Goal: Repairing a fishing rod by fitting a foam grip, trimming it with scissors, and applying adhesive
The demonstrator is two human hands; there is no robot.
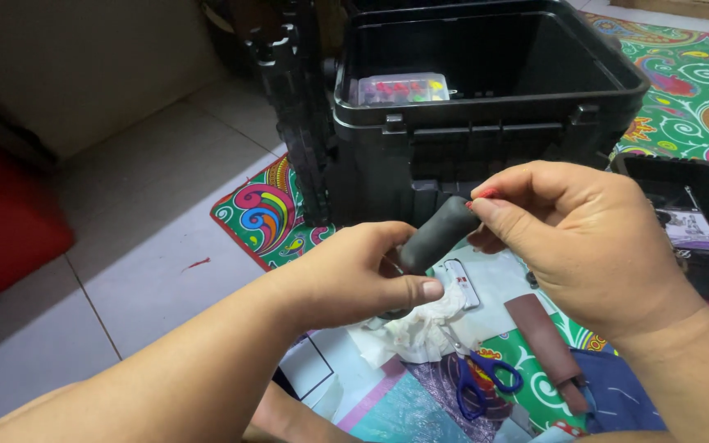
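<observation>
Head view: both hands [453, 246] on grey roll [438, 234]

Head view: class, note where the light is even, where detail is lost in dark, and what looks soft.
Head view: even, soft light on both hands; left hand and right hand sharp, as is the grey cylinder; black box interior loses detail; scissors slightly soft.

Floor [125, 271]: pale tiles, partly covered by a patterned mat [264, 215].
Mat: carries an open black box [486, 139], blue-handled scissors [486, 379], a crumpled white cloth [420, 328], perhaps tissue, and a brown sleeve [545, 336].
</observation>
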